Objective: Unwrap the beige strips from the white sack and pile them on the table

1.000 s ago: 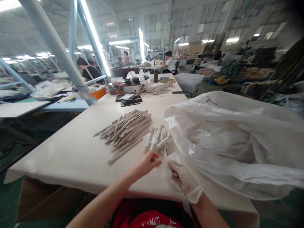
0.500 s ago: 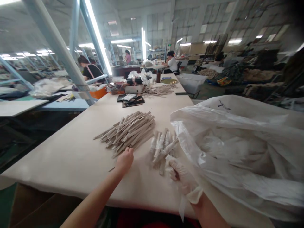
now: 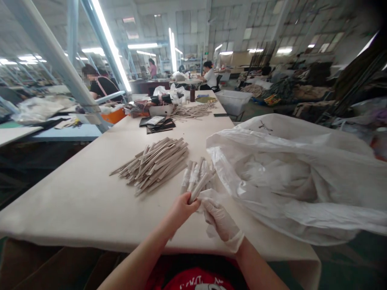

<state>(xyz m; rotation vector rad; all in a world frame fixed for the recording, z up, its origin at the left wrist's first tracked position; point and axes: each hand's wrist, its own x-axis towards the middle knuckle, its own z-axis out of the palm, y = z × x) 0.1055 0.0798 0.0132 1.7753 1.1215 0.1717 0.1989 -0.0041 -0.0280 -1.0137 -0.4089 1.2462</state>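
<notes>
My bare left hand (image 3: 181, 209) is closed on the near end of a pale strip (image 3: 198, 188), which points up and away from me. My right hand (image 3: 219, 219), in a white glove, is closed beside it on a thin clear plastic sleeve (image 3: 208, 197) at the strip's end. Just beyond both hands lies a small bunch of wrapped strips (image 3: 196, 175). Left of that bunch sits a bigger pile of bare beige strips (image 3: 154, 163) on the cream table (image 3: 78, 201).
A large crumpled clear plastic bag (image 3: 290, 177) covers the table's right side. Farther along the table are black cards (image 3: 157, 123), another strip pile (image 3: 189, 111) and a white bin (image 3: 232, 100). Other people sit at benches at the back and left.
My left hand went out to the bare strip pile, then came back to the right hand with one strip. The gloved right hand stayed near the wrapped bunch.
</notes>
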